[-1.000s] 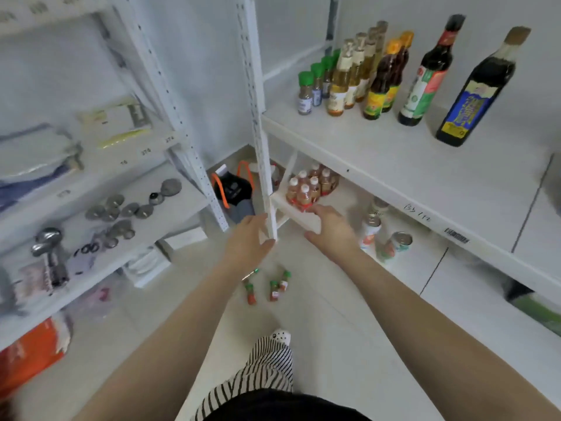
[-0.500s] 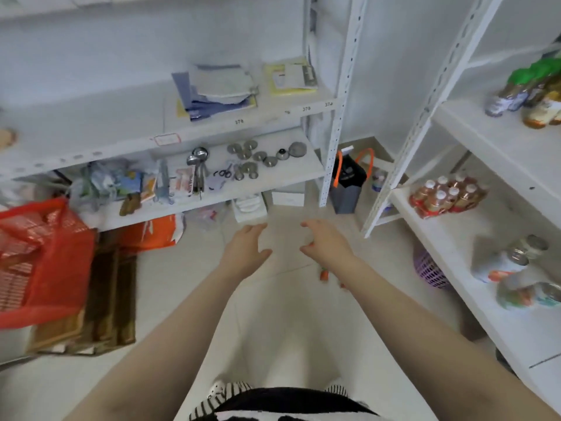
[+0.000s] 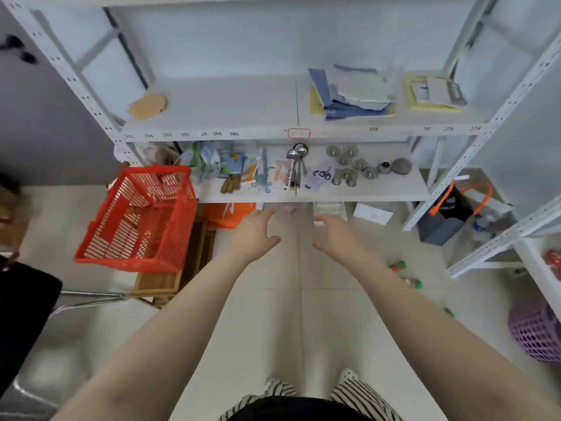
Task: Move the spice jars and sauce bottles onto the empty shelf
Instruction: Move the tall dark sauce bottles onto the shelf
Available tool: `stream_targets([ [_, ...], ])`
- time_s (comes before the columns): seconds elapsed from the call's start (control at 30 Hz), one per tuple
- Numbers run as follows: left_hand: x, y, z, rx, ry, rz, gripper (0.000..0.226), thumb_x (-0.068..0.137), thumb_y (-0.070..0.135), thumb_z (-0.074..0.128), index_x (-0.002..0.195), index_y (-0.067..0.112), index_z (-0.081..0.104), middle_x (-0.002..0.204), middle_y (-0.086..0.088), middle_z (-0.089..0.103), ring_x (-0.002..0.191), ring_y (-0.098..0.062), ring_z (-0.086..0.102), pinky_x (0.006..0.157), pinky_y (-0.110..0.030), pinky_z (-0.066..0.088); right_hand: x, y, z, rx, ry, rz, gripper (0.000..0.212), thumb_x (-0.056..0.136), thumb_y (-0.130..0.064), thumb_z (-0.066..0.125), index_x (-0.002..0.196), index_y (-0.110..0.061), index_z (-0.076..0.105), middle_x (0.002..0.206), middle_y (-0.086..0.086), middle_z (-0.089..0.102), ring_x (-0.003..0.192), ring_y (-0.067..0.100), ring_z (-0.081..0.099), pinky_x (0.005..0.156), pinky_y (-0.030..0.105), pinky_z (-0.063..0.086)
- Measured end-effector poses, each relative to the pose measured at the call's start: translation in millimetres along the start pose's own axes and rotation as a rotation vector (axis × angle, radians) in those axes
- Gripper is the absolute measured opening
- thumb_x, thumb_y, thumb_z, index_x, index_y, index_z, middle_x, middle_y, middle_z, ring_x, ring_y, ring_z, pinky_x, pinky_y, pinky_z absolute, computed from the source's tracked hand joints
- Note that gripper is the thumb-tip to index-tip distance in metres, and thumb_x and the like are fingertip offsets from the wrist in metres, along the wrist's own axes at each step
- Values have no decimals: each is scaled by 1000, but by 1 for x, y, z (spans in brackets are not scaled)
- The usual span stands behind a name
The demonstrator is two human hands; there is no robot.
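My left hand (image 3: 254,235) and my right hand (image 3: 333,235) reach forward side by side over the tiled floor, fingers relaxed and holding nothing. Small spice jars (image 3: 398,265) with green caps lie on the floor to the right of my right forearm, another (image 3: 412,282) just below. In front of me stands a white shelf unit; the left half of its upper shelf (image 3: 230,107) is mostly bare, with one tan piece at its left end. The sauce bottles are out of view.
A red plastic basket (image 3: 139,220) sits left of my hands on wooden boxes. The lower shelf (image 3: 373,192) holds spoons, scissors, metal lids and packets. Papers (image 3: 352,95) lie on the upper shelf's right half. A dark bag with orange handles (image 3: 452,214) and a purple basket (image 3: 537,332) stand right.
My view has swung left, away from the bottle shelves to the other shelf unit. Both hands stay empty and have kept their pose in front of me.
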State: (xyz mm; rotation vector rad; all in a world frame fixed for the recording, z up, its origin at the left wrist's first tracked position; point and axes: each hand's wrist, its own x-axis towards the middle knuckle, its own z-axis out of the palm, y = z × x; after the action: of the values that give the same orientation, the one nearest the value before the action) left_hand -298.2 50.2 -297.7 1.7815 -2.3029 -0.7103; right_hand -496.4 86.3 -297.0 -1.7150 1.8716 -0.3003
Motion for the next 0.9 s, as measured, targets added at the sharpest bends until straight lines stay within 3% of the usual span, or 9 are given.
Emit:
stream_targets([
  [0.23, 50, -35, -65, -15, 95, 10, 70, 78, 27, 67, 142, 19, 39, 137, -12, 50, 125, -31, 46, 100, -40, 43, 82, -65, -17, -49, 55, -102, 59, 80, -28, 70, 135, -21, 48, 134, 6, 53, 122, 23, 51, 95, 33, 41],
  [0.33, 80, -45, -96, 1, 160, 13, 64, 79, 25, 68, 136, 12, 45, 130, -13, 54, 123, -32, 48, 94, -35, 41, 124, -91, -33, -53, 75, -188, 60, 80, -25, 70, 135, -19, 48, 136, 5, 53, 122, 23, 51, 96, 35, 42],
  [0.7, 165, -71, -239, 20, 459, -33, 70, 83, 29, 66, 145, 21, 35, 141, -8, 45, 130, -26, 42, 103, -35, 34, 247, -206, -122, -71, 167, -500, 61, 82, -28, 71, 136, -22, 45, 136, 5, 51, 122, 22, 51, 97, 35, 42],
  [0.9, 215, -93, -310, 23, 540, 11, 70, 83, 36, 65, 144, 26, 34, 143, -3, 43, 131, -21, 41, 107, -35, 35, 298, -271, -168, -34, 266, -585, 58, 80, -30, 71, 133, -24, 48, 131, 2, 53, 117, 19, 53, 93, 35, 46],
])
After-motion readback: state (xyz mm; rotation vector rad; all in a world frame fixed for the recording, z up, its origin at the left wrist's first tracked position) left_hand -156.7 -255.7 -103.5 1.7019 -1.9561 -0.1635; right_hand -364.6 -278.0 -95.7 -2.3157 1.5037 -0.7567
